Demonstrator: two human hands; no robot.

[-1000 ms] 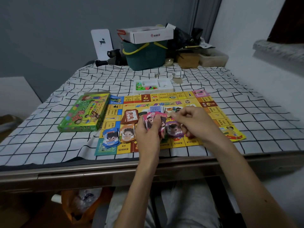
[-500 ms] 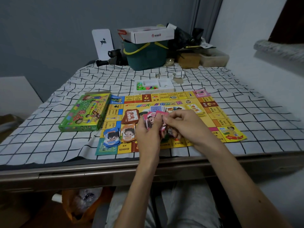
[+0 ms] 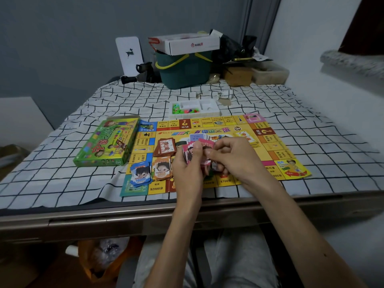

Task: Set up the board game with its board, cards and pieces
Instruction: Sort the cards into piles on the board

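Returned from the board [image 3: 276,146], my right grip [image 3: 234,156] pinches a card [image 3: 206,143] in the stack [image 3: 190,154] my left grip [image 3: 188,173] clasps.

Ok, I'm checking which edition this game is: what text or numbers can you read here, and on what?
"10000": blue note stack.
"$2000分": near-edge square of the board.
"$700分": another near-edge board square.
"机会": brown card stack, upside down.
"中国": green box lid.
Too blurred: red logo on the white carton, the held pink cards, remaining board squares.
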